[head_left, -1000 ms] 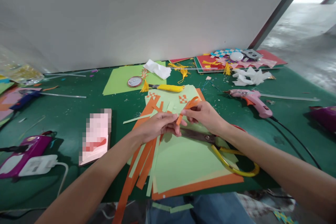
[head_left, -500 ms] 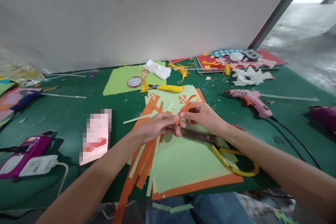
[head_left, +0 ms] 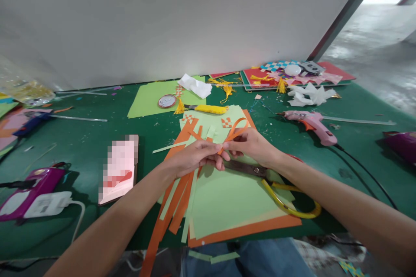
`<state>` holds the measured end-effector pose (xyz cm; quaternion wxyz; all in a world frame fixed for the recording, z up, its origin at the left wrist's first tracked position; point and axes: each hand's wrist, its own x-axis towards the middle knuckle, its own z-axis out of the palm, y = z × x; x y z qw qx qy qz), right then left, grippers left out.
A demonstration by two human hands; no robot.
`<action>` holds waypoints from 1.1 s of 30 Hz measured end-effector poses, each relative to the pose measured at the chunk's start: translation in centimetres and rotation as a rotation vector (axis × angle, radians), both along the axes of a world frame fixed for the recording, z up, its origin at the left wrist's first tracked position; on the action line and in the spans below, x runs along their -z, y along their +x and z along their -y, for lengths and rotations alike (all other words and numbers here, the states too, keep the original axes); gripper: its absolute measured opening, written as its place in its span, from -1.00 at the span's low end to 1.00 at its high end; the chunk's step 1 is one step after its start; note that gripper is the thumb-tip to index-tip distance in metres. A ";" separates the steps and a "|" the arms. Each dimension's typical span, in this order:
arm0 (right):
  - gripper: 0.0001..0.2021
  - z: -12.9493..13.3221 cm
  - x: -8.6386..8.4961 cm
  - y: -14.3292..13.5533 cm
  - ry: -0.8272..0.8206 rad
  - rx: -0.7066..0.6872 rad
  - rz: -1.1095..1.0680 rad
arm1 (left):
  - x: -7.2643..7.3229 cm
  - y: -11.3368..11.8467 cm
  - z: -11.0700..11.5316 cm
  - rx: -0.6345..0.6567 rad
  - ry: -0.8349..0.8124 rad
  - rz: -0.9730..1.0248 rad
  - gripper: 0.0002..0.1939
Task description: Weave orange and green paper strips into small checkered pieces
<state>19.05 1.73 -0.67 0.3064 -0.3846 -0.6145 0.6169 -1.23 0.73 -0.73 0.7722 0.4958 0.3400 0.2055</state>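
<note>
Between my two hands is a narrow orange paper strip [head_left: 239, 126], curled into a loop above the fingers. My left hand [head_left: 201, 154] pinches its lower end. My right hand [head_left: 247, 142] is closed on the strip just beside the left fingertips. Beneath the hands lie light green paper sheets [head_left: 234, 207] on top of orange paper [head_left: 260, 230]. Scissors [head_left: 290, 201] with yellow handles rest on the sheets, their blades partly behind my hands. Loose orange strips [head_left: 182, 201] and pale green strips lie left of the sheets, partly under my left hand and forearm.
A yellow-handled cutter [head_left: 208, 108] lies beyond the sheets, near a round tin [head_left: 167, 101]. To the right is a pink glue gun [head_left: 312, 125] with its cord. A phone [head_left: 119, 169] and a purple power strip [head_left: 35, 190] are at left. Crumpled tissue [head_left: 310, 94] sits behind.
My right hand has shifted very slightly, and the orange loop leans a little further right. My left hand stays nearly still.
</note>
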 end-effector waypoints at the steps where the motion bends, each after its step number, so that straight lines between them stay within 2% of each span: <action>1: -0.72 0.0 0.1 0.0 0.003 0.006 0.004 | 0.0 0.0 0.0 -0.001 -0.001 -0.001 -0.67; 13: -0.73 0.1 0.1 0.0 0.014 -0.038 -0.015 | 0.2 -0.1 -0.1 0.010 0.016 0.018 -0.70; 33: -0.71 0.1 0.5 0.1 0.001 0.044 -0.009 | 0.3 -0.1 0.0 -0.015 0.021 0.006 -0.66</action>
